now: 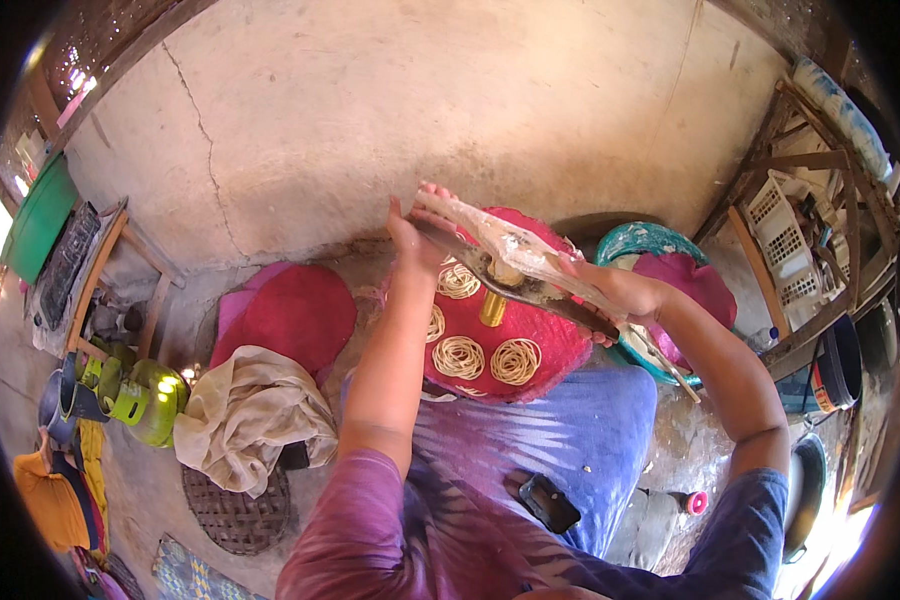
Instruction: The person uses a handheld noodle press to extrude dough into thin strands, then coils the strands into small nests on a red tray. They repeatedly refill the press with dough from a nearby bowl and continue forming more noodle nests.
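Held out in front of me is a wooden hand press (500,232), its two long boards pale with flour on top and dark below. A brass-coloured cylinder (492,309) points down from its middle. My left hand (422,232) wraps round the far-left end of the boards; my right hand (625,296) grips the near-right end, squeezing both boards. Below lies a round red mat (560,347) with several coils of thin dough strands, among them a coil (459,357) and another coil (515,361). The press partly hides the mat's far side.
Left of the mat are round red sheets (300,312), a crumpled beige cloth (255,410) and a green gas cylinder (155,402). A teal basin (638,238) with a magenta sheet stands right. A phone (549,503) rests on my lap. Wooden racks flank both sides, a white crate (780,240) at right.
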A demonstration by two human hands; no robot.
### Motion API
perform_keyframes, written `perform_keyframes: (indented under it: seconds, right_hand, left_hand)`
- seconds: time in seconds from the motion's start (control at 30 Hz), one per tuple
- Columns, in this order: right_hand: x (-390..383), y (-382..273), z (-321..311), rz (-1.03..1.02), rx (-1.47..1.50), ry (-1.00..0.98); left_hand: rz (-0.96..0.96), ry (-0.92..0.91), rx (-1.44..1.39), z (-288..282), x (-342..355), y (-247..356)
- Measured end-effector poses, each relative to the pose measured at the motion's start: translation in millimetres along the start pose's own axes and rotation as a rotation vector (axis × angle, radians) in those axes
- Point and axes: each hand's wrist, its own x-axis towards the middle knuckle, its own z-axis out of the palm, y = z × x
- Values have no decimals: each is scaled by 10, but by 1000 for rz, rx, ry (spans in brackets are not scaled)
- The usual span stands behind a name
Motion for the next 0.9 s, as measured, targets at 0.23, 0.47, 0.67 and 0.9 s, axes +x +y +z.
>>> perform_keyframes:
  seconds: [0.23, 0.47, 0.67, 0.9]
  right_hand:
    - [19, -228, 159, -37, -233, 190]
    - [-175, -362, 148, -7, -284, 295]
    - [-156, -226, 305, -56, -166, 265]
    - [-163, -12, 139, -65, -166, 405]
  left_hand:
    - [64, -320, 17, -91, 166, 342]
    - [75, -107, 30, 261, 77, 115]
    - [94, -26, 98, 370, 2, 283]
    - [-59, -53, -17, 225, 113, -65]
